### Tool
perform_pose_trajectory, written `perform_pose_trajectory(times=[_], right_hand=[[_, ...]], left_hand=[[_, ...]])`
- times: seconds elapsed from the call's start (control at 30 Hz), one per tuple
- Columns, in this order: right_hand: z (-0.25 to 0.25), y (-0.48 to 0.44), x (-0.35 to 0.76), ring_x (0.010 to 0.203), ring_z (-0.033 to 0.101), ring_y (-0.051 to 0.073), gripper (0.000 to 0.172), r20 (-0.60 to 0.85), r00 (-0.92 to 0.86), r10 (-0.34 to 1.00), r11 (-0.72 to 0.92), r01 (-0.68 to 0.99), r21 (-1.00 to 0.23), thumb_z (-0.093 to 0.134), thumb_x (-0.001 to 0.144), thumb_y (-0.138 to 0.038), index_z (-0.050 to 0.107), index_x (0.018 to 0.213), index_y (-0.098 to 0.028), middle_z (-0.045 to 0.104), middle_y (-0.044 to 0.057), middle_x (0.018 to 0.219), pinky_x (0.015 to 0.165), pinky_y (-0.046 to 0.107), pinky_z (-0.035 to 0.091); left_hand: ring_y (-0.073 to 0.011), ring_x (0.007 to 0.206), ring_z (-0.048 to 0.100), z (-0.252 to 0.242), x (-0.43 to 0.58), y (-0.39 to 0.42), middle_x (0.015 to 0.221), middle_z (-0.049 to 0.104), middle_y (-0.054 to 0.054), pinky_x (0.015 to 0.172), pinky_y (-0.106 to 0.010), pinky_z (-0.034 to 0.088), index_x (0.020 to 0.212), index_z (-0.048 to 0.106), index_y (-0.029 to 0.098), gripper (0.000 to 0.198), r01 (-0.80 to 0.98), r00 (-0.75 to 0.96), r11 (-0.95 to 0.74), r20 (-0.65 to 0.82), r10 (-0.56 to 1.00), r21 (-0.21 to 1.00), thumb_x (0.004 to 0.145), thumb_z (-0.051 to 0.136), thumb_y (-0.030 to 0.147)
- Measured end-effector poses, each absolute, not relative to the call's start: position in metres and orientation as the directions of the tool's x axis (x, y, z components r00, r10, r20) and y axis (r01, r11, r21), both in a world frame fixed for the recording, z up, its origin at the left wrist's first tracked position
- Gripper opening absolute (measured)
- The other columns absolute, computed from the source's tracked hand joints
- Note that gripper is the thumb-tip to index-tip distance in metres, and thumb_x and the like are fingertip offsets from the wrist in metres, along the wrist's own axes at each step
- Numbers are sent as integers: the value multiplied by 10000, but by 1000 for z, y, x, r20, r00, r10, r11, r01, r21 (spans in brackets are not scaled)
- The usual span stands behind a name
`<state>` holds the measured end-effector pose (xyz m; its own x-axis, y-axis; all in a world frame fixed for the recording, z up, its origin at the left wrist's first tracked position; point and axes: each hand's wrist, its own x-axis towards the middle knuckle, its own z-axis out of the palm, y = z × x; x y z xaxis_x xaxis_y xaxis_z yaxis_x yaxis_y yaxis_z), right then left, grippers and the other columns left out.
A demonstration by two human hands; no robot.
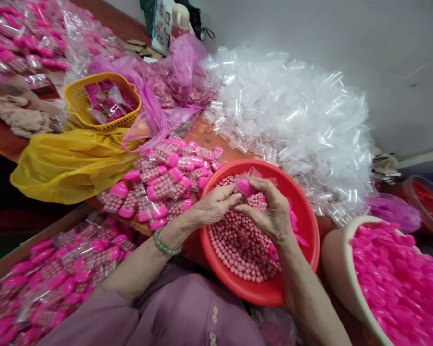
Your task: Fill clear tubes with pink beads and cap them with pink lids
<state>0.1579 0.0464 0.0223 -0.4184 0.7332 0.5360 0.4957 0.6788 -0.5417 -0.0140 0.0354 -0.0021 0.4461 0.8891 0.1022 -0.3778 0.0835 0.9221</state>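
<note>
Both hands meet over a red basin [313, 230] full of round pink beads [234, 240]. A pink plastic cap [245, 187] sits between my fingertips. My left hand [214, 204] is closed, its fingers pinched at the cap's left edge. From the other side, my right hand [270, 206] curls its thumb and index finger around the cap. Clear plastic containers [254, 174] show just behind the fingers; whether one is joined to the cap I cannot tell. More pink caps [292, 218] lie in the basin beside my right hand.
Bead-filled containers with pink caps [169, 182] are heaped left of the basin; more fill a box [57, 278] at lower left. Empty clear containers [292, 105] pile up behind. A white bucket [341, 269] of pink caps stands right. A yellow basket [103, 125] sits back left.
</note>
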Motion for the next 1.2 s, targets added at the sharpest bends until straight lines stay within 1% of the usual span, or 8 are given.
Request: perform_pose_trajectory(times=[0.1, 0.23, 0.53, 0.63, 0.73, 0.87, 1.0, 1.2], right_hand=[[21, 44, 157, 1049, 632, 304, 661, 532, -546, 648, 748, 588, -307, 750, 764, -429, 453, 1293, -166, 639, 174, 1157, 858, 460, 540], [20, 41, 151, 1082, 594, 353, 751, 496, -607, 621, 736, 669, -102, 650, 815, -434, 313, 1411, -127, 605, 210, 1185, 858, 521, 499], [15, 49, 147, 927, 631, 312, 691, 580, -653, 488, 780, 624, 46, 645, 771, -372, 398, 1344, -75, 647, 203, 1040, 782, 453, 520], [17, 49, 149, 991, 623, 328, 713, 548, -642, 536, 801, 592, -89, 692, 746, -373, 416, 1337, -83, 634, 214, 1092, 815, 475, 534], [23, 48, 152, 1113, 600, 321, 698, 415, -597, 686, 727, 540, -424, 731, 757, -363, 440, 1352, -143, 605, 192, 1217, 901, 487, 528], [27, 46, 155, 1045, 660, 229, 338, 326, -380, 866, 474, 412, -778, 656, 869, -281, 631, 1203, -242, 685, 73, 1145, 938, 416, 530], [25, 45, 154, 930, 696, 191, 212, 329, -234, 915, 396, 364, -843, 711, 830, -245, 733, 1041, -251, 741, 28, 1008, 884, 360, 559], [22, 43, 158, 898, 706, 189, 179, 362, -261, 895, 438, 356, -826, 709, 835, -237, 739, 1009, -256, 752, 24, 963, 836, 352, 580]], left_hand=[[-159, 889, 583, -4, -14, 36, 978, 649, -64, 877, -311, 467, 1209, 621, 142, 434, -406, 487, 194, 32, 873, 893, 883, 588, 427], [-166, 889, 583, -6, -12, 37, 970, 644, -72, 865, -312, 462, 1150, 637, 123, 442, -432, 499, 254, -5, 867, 865, 853, 625, 451], [-163, 874, 572, -8, -12, 38, 904, 635, -64, 842, -307, 466, 975, 647, 101, 407, -400, 487, 276, -52, 872, 874, 823, 650, 478], [-157, 852, 573, -6, -12, 37, 879, 620, -55, 821, -300, 472, 978, 630, 101, 382, -422, 504, 297, -50, 862, 856, 834, 637, 455], [-139, 818, 559, -1, -14, 36, 860, 598, -39, 798, -281, 461, 986, 619, 115, 324, -413, 495, 279, -44, 868, 867, 869, 592, 416], [-139, 828, 530, 3, -16, 35, 874, 579, -39, 819, -289, 446, 946, 618, 129, 276, -355, 509, 203, 6, 861, 912, 894, 546, 390], [-152, 834, 523, 2, -16, 36, 871, 568, -46, 837, -311, 450, 950, 603, 135, 282, -271, 515, 148, 14, 857, 951, 919, 486, 391], [-165, 877, 524, -1, -16, 36, 941, 588, -53, 884, -324, 435, 1028, 592, 142, 271, -164, 527, 32, 61, 848, 986, 943, 443, 351]])
